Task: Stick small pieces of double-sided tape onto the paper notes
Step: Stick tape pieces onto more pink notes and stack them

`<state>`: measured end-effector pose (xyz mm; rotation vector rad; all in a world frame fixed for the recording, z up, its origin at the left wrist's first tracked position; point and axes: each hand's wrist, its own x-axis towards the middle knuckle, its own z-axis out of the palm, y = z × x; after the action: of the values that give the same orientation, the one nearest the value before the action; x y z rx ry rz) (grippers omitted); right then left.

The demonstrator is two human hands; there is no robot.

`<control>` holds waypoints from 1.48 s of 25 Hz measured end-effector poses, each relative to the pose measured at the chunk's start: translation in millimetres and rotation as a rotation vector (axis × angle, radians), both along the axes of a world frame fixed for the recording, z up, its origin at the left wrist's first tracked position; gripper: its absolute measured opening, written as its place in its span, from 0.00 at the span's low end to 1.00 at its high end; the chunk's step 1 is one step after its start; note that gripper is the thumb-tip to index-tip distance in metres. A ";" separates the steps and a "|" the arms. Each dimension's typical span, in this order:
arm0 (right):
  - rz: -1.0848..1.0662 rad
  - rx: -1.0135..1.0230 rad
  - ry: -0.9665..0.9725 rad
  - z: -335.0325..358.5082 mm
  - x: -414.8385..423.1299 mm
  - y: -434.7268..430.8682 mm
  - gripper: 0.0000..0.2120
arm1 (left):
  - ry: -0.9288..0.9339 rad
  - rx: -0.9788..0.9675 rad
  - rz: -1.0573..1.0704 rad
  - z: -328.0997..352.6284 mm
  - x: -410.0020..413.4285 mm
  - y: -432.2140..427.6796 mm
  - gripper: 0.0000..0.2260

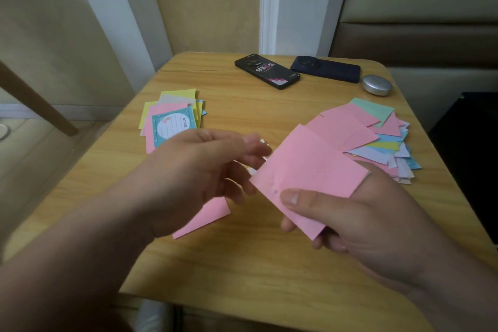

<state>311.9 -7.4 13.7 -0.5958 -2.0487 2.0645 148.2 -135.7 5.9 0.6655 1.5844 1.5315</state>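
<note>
Right hand (350,224) pinches pink note (304,167) above table (242,264), thumb on top. Left hand (199,170) is blurred at the note's edge with fingers curled; can't tell if it holds tape. Left pile (172,116) is small, probably done. Right pile (377,129) is bigger, likely pending.

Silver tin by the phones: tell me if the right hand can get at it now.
Probably yes: nothing stands between right hand and silver tin, only flat notes, but its fingers hold a pink note.
</note>
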 end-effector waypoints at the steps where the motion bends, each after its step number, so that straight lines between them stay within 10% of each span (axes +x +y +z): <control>1: 0.015 0.028 -0.034 0.0 -1.0 0.9 0.06 | 0.024 -0.014 -0.037 -2.8 3.2 0.1 0.13; 15: -0.054 0.346 -0.129 -10.2 -8.3 7.1 0.06 | 0.021 -0.074 0.018 -4.9 14.9 4.6 0.13; 20: 0.066 0.440 -0.207 1.1 -3.3 18.9 0.15 | 0.361 -0.402 -0.050 1.1 12.3 3.4 0.10; 25: -0.255 0.945 -0.299 15.9 16.1 67.7 0.07 | 0.391 -0.601 -0.143 -0.9 21.2 8.0 0.06; 31: 0.175 1.000 -0.691 6.2 23.0 59.6 0.17 | 0.524 -0.716 -0.126 -7.3 28.7 16.2 0.10; 37: 0.169 1.069 -0.616 -10.2 17.6 51.8 0.07 | 0.840 -0.613 -0.008 -14.9 30.9 14.1 0.12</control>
<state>329.5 44.5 3.5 -0.8782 -3.1397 0.5564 179.0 -121.6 -9.0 1.0057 2.5019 0.6650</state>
